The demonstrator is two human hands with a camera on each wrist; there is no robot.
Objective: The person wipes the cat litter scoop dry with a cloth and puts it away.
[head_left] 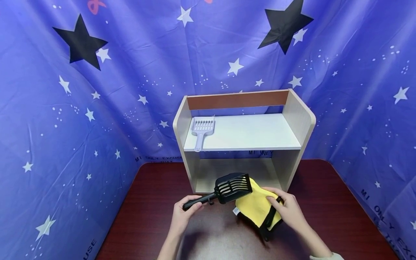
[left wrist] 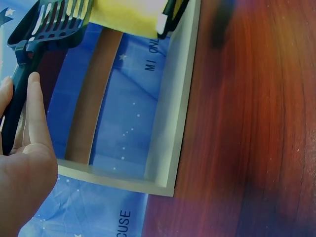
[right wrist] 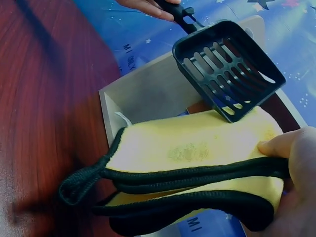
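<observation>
A black slotted litter scoop [head_left: 233, 187] is held by its handle in my left hand [head_left: 183, 209], its head pointing right. My right hand [head_left: 287, 207] grips a folded yellow cloth [head_left: 256, 206] with black edging, thumb on top. In the right wrist view the scoop's head [right wrist: 229, 69] meets the upper edge of the cloth [right wrist: 187, 143], and a black loop [right wrist: 81, 182] hangs from one corner. The left wrist view shows the left hand's fingers [left wrist: 37, 113] along the scoop handle [left wrist: 19, 98]. Both things are held above the table, in front of the shelf.
A small two-level shelf [head_left: 243, 131] stands at the back of the dark red table [head_left: 152, 216]. On its upper board, at the left, lies a light grey slotted scoop [head_left: 202, 130]. Blue star-patterned curtains [head_left: 136, 72] surround the table.
</observation>
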